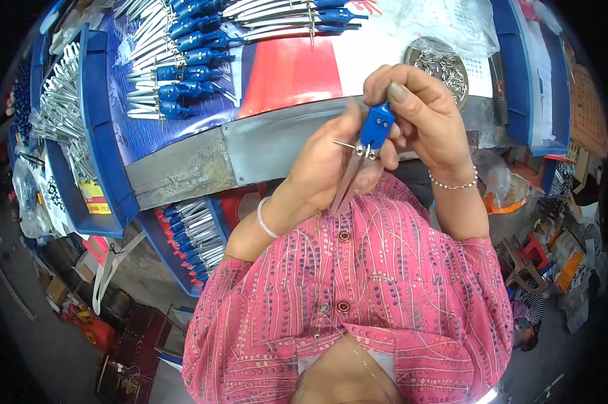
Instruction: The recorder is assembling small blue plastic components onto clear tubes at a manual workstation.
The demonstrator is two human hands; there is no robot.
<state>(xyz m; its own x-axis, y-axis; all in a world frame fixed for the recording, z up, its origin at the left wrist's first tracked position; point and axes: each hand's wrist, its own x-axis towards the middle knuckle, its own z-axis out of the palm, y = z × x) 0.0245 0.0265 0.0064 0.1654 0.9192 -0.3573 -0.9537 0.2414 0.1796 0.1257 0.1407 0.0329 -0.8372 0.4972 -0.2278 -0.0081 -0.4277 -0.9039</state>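
In front of my chest I hold a tool part with a blue plastic head (378,124) and flat metal blades (347,182) pointing down. A thin pin sticks out sideways where the blades meet the head. My right hand (428,111) pinches the top of the blue head between thumb and fingers. My left hand (321,158) is closed around the part from the left, near the pin and blades; its thumb is slightly blurred. Fingers behind the part are partly hidden. Beyond my hands, several similar blue-headed parts (193,74) with long silver arms lie in rows on the bench.
The bench's metal front edge (263,145) runs before me. A round container of small metal pins (445,71) stands at the back right, beside a plastic bag (452,27). Blue bins hold metal arms (65,108) at left and finished-looking blue parts (193,236) below. Another blue bin (536,87) stands right.
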